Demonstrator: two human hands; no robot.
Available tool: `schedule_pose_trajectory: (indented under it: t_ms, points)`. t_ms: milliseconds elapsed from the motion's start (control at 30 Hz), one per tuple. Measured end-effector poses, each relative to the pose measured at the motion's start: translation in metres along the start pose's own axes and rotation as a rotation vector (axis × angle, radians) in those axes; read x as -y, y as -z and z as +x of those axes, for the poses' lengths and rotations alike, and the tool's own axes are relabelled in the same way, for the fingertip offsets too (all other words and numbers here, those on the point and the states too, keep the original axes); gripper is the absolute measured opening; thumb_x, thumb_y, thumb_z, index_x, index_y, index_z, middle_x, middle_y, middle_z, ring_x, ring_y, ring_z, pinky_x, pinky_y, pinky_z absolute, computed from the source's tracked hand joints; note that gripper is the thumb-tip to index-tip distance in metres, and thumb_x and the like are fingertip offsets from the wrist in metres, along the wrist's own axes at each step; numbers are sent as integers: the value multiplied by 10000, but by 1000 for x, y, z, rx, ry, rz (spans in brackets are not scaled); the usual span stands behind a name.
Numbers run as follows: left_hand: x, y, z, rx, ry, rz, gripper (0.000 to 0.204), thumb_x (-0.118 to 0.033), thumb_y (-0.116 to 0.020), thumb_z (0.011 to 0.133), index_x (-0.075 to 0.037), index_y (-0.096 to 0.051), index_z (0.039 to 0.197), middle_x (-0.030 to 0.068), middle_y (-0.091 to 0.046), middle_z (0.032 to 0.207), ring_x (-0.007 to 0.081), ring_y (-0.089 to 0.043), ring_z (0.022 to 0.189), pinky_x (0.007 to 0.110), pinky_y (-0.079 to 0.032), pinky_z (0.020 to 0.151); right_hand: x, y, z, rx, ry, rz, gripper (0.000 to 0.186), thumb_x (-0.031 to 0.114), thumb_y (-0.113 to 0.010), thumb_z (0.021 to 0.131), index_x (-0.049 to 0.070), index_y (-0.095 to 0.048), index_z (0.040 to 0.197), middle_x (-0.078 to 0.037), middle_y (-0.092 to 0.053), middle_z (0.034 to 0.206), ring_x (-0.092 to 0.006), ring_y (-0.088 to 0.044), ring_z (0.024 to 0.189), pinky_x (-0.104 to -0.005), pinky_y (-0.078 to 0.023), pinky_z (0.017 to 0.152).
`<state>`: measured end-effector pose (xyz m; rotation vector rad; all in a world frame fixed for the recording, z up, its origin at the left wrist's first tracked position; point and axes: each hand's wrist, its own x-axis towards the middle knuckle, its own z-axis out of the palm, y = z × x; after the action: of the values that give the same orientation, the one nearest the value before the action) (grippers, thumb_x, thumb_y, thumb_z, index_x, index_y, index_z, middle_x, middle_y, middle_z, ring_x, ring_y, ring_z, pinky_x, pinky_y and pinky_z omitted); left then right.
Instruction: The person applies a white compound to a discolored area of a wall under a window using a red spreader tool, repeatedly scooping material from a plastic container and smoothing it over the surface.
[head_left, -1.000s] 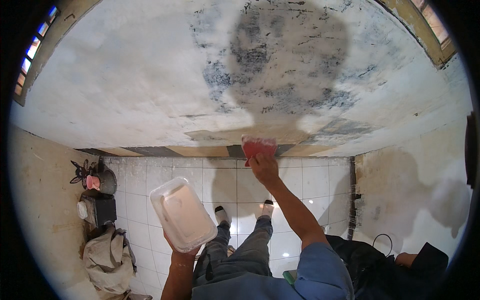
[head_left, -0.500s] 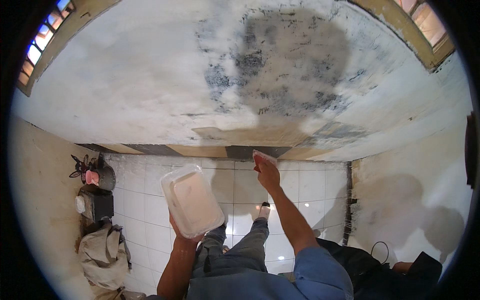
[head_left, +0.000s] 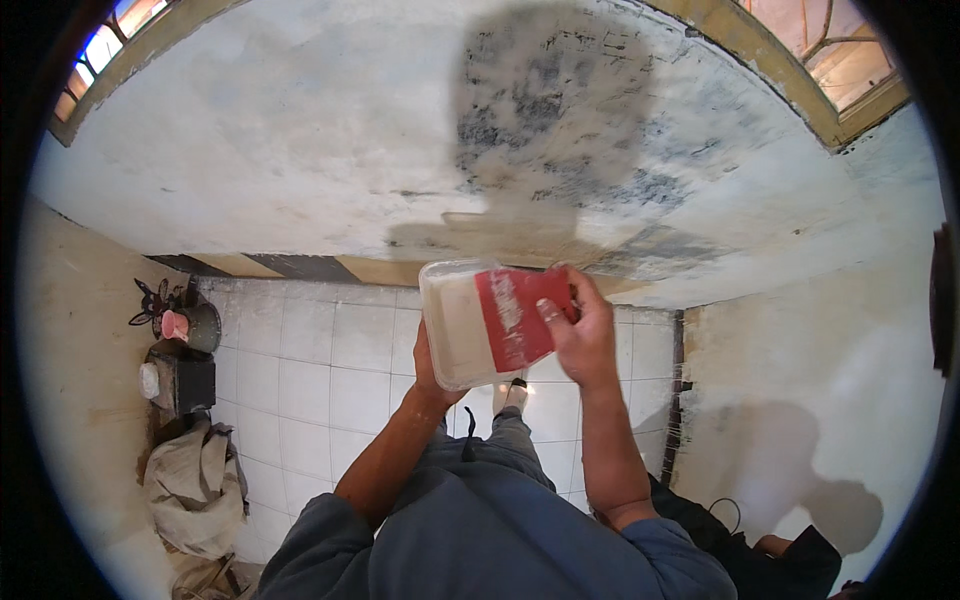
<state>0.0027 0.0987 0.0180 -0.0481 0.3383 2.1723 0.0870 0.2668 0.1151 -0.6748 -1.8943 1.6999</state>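
My left hand (head_left: 432, 368) grips a clear plastic tub (head_left: 437, 350) from its left and underside, its fingers partly hidden beneath. Inside the tub lies a pale, creamy paste (head_left: 460, 315). A flat red putty scraper (head_left: 537, 300), smeared with white along its left part, is pinched in my right hand (head_left: 585, 335), thumb on top. The scraper lies over the tub's right side and hides that part of the paste. Beyond both hands stands a wall (head_left: 300, 150) with white coating and dark, scuffed patches, where my shadow falls.
Along the wall's foot runs a dark and tan band (head_left: 310, 267) above white floor tiles (head_left: 300, 375). At left are a grey bucket (head_left: 205, 328), a black box (head_left: 187, 383) and a crumpled cloth (head_left: 195, 490). Window frames (head_left: 840, 115) edge the wall's top. Dark clothing (head_left: 760, 560) shows at lower right.
My right hand has drawn the scraper back from the wall's foot to the tub. My left hand has brought the tub up and to the right. The view has shifted slightly.
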Motion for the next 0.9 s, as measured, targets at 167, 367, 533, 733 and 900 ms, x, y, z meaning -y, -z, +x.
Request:
schedule_pose_trajectory:
  t_ms: [167,367,533,733,900]
  points:
    - [13,0,10,19,69,-68,636,-561,-295,1017,-121,-407,1461,104,-540,1387,277,-568,1233,464,-487,1028,6,-22,-7,-76,159,-611,423,18,-686,836,-8,-574,1243,-191,-692,1062,-300,-696,942,-362,-541,825]
    - [14,-6,13,63,33,-38,642,-570,-289,1015,-127,-402,1465,104,-537,1388,278,-570,1231,463,-484,1032,12,-30,-1,-133,172,-730,415,26,-675,829,-3,-580,1232,-222,-680,1110,-380,-680,989,-414,-544,834]
    - [10,-1,16,38,16,-47,666,-599,-275,1006,-136,-400,1468,100,-530,1395,278,-555,1248,463,-475,1041,8,-34,3,-123,197,-718,408,32,-677,837,-9,-582,1231,-219,-689,1092,-365,-694,974,-395,-548,827]
    - [2,-12,15,40,-25,-82,641,-564,-299,1010,-113,-410,1451,113,-547,1360,266,-576,1215,445,-499,1015,9,-36,4,-163,137,-610,408,20,-679,846,-18,-578,1239,-214,-702,1045,-305,-716,935,-354,-546,809]
    - [2,-14,14,0,-64,-30,632,-557,-297,1016,-112,-407,1451,113,-548,1358,264,-578,1211,439,-503,1010,-5,-37,10,-92,102,-546,445,47,-676,834,-22,-565,1260,-216,-674,1131,-355,-675,1025,-399,-519,886]
